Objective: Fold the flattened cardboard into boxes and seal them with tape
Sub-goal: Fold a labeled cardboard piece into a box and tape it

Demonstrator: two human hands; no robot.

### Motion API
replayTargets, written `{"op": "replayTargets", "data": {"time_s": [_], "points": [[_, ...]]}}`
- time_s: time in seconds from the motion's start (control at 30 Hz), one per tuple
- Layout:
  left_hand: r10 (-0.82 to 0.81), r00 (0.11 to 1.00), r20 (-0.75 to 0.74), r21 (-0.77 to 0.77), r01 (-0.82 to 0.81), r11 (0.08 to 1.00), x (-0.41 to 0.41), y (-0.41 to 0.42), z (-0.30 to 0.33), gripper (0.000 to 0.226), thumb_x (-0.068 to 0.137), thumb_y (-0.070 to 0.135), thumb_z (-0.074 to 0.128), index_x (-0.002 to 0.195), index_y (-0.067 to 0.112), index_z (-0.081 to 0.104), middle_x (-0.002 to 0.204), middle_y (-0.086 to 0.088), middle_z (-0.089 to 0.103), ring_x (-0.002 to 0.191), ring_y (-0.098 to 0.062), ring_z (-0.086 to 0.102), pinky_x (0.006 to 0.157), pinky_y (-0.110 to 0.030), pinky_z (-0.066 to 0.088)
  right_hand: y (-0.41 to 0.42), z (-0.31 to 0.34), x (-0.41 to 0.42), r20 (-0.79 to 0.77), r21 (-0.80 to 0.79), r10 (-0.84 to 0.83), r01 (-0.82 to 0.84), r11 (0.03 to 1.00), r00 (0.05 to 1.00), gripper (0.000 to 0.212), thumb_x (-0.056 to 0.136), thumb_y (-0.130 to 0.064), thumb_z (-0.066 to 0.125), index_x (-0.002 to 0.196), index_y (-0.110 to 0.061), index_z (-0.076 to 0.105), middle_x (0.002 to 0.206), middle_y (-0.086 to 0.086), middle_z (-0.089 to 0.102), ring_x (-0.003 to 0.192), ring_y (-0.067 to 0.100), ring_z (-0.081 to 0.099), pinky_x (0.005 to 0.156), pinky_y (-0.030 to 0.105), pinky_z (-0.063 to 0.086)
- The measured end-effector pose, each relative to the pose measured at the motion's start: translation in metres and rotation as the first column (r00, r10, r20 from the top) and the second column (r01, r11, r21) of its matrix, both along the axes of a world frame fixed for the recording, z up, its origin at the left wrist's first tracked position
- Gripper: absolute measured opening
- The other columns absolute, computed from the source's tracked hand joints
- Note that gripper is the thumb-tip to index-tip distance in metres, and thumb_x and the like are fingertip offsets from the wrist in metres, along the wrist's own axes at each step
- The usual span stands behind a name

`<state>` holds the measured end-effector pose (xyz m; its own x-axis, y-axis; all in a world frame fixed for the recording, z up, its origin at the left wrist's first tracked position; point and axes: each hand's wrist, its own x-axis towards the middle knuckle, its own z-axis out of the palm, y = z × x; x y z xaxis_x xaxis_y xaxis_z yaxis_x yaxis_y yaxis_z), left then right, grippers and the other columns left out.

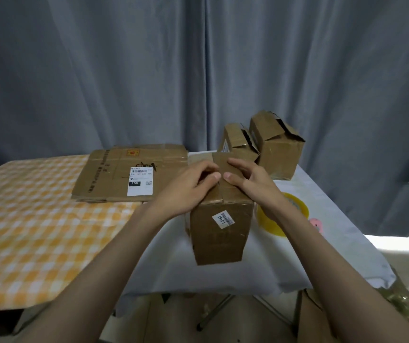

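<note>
Head view: the scene is taken from the left edge across to the right.
Checked cloth (25,231): an orange-and-white check is seen spread over the left table.
Flattened cardboard (114,174): a stack is laid flat at the far side of the checked cloth, and a white shipping label (140,181) is stuck to its top sheet.
Left hand (188,189): it is pressed onto the left top flap of the box being folded, fingers bent over the flap and thumb tip brought to the centre seam; nothing is clasped, the flap is only held down.
Box being folded (220,233): it is stood upright on the white cloth at the middle of the view, both top flaps brought together under the hands, and a small barcode sticker (223,220) is carried on its near face.
White cloth (322,256): the right table is covered by it.
Right hand (250,179): it is laid on the right top flap, fingers bent across the far edge and thumb tip set at the seam just beside the other thumb; the flap is pressed, not grasped.
Folded boxes (279,149): two are seen behind the hands at the far side of the white cloth, touching each other, top flaps loosely closed.
Tape roll (272,225): a yellow roll is lying on the white cloth just right of the upright box, partly hidden by the right forearm.
Curtain (198,70): grey folds are hung across the whole background.
</note>
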<state>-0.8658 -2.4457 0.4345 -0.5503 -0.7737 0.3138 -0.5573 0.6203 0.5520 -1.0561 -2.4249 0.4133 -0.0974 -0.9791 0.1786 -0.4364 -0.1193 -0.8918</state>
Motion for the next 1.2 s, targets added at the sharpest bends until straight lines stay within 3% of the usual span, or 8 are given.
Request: {"op": "replayTargets", "data": {"time_s": [0.2, 0.5, 0.6, 0.77, 0.9, 1.0, 1.1, 1.2], "points": [[-0.001, 0.991, -0.13, -0.027, -0.002, 1.0, 0.001, 0.002, -0.006, 0.015, 0.093, 0.039, 0.063, 0.088, 0.028, 0.055, 0.102, 0.017, 0.063, 0.092, 0.009, 0.056, 0.069, -0.005, 0.036, -0.007, 0.01, 0.007, -0.209, -0.039, 0.082, -0.092, 0.995, 0.975, 0.041, 0.1, -0.02, 0.046, 0.132, -0.041, 0.06, 0.159, -0.002, 0.034, 0.149, 0.009, 0.02, 0.122, 0.041, 0.017], [-0.15, 0.957, -0.247, -0.05, 0.142, 0.989, 0.019, 0.001, -0.01, 0.019, 0.086, 0.02, 0.074, 0.072, 0.013, 0.063, 0.103, 0.002, 0.058, 0.104, -0.013, 0.06, 0.092, -0.026, 0.049, -0.002, 0.013, 0.011, -0.357, 0.005, 0.075, -0.078, 0.997, 0.931, 0.034, 0.095, -0.039, 0.061, 0.128, -0.034, 0.064, 0.159, 0.001, 0.033, 0.15, 0.011, 0.018, 0.115, 0.034, 0.019], [-0.184, 0.916, -0.356, 0.072, 0.223, 0.972, 0.042, 0.018, -0.004, 0.022, 0.09, 0.011, 0.068, 0.07, 0.012, 0.058, 0.097, -0.004, 0.066, 0.1, -0.017, 0.065, 0.09, -0.026, 0.05, 0.001, 0.015, 0.012, -0.35, 0.02, 0.07, -0.068, 0.998, 0.934, 0.033, 0.095, -0.04, 0.062, 0.127, -0.034, 0.064, 0.159, 0.0, 0.032, 0.149, 0.013, 0.021, 0.116, 0.035, 0.019], [0.079, 0.783, -0.617, 0.349, 0.182, 0.919, 0.083, 0.021, -0.008, 0.029, 0.094, 0.015, 0.061, 0.067, 0.013, 0.05, 0.085, -0.008, 0.062, 0.086, -0.026, 0.065, 0.085, -0.038, 0.057, 0.006, 0.017, 0.013, -0.331, 0.038, 0.087, -0.079, 0.996, 0.94, 0.033, 0.095, -0.039, 0.062, 0.127, -0.033, 0.065, 0.159, 0.0, 0.031, 0.15, 0.013, 0.018, 0.116, 0.035, 0.018], [0.19, 0.753, -0.63, 0.461, 0.166, 0.872, 0.064, 0.016, -0.014, 0.031, 0.104, 0.012, 0.044, 0.073, 0.014, 0.04, 0.071, -0.003, 0.05, 0.064, -0.017, 0.054, 0.059, -0.024, 0.052, 0.008, 0.017, 0.012, -0.306, 0.038, 0.082, -0.074, 0.997, 0.949, 0.033, 0.095, -0.039, 0.062, 0.127, -0.034, 0.065, 0.16, 0.0, 0.03, 0.15, 0.014, 0.018, 0.117, 0.036, 0.016], [0.232, 0.652, -0.722, 0.494, 0.25, 0.833, 0.061, 0.015, -0.008, 0.034, 0.106, 0.016, 0.037, 0.073, 0.02, 0.033, 0.06, 0.006, 0.032, 0.047, -0.008, 0.028, 0.039, -0.019, 0.031, 0.007, 0.016, 0.008, -0.299, 0.038, 0.069, -0.061, 0.997, 0.952, 0.033, 0.095, -0.04, 0.062, 0.127, -0.034, 0.065, 0.16, 0.0, 0.031, 0.15, 0.012, 0.017, 0.119, 0.038, 0.014], [0.204, 0.809, -0.551, 0.423, 0.061, 0.904, 0.079, 0.009, -0.003, 0.023, 0.103, 0.017, 0.049, 0.081, 0.017, 0.041, 0.063, 0.001, 0.04, 0.049, -0.011, 0.038, 0.046, -0.025, 0.042, 0.006, 0.014, 0.006, -0.26, 0.035, 0.078, -0.072, 0.997, 0.962, 0.032, 0.095, -0.041, 0.061, 0.127, -0.035, 0.065, 0.16, -0.002, 0.029, 0.15, 0.011, 0.017, 0.12, 0.04, 0.015], [0.164, 0.955, -0.248, 0.31, -0.082, 0.947, 0.073, 0.001, -0.006, 0.01, 0.097, 0.022, 0.06, 0.098, 0.012, 0.058, 0.086, -0.004, 0.061, 0.07, -0.013, 0.061, 0.074, -0.046, 0.059, 0.004, 0.01, 0.013, -0.179, 0.045, 0.115, -0.109, 0.993, 0.977, 0.031, 0.098, -0.04, 0.057, 0.128, -0.042, 0.063, 0.163, -0.005, 0.022, 0.15, 0.013, 0.017, 0.115, 0.034, 0.016]]}}
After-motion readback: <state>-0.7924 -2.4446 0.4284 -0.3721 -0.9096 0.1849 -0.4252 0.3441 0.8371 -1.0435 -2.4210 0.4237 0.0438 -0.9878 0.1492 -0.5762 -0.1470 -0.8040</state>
